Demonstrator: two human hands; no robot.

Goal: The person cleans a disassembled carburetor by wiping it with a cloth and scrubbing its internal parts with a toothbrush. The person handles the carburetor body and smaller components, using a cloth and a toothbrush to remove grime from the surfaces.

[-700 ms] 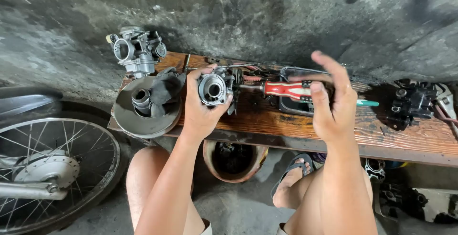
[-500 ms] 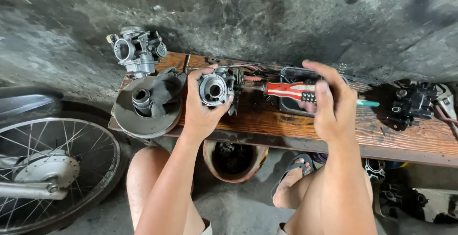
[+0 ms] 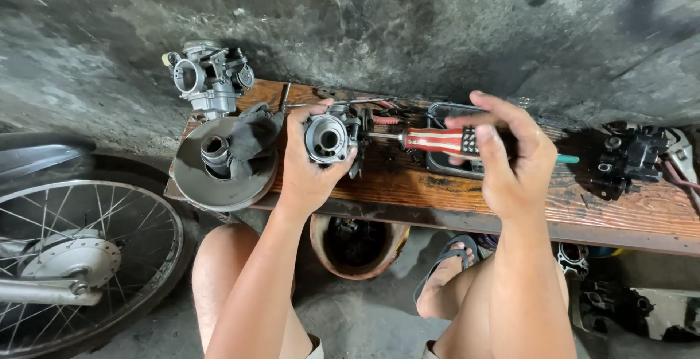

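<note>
**Head view: carburetor body and screwdriver held over the wooden bench**

Head view: the left hand (image 3: 310, 173) was closed around a small carburetor body (image 3: 329, 138) above the wooden bench (image 3: 627, 209). The right hand (image 3: 510, 162) gripped a red-and-white striped screwdriver (image 3: 436, 140), its shaft reaching the carburetor body. A second carburetor (image 3: 208, 78) and a round pulley (image 3: 222, 162) sat to the left

Bare forearms, no sleeves; bare knees; dark flip-flop sandal (image 3: 446, 255) on foot.
</note>
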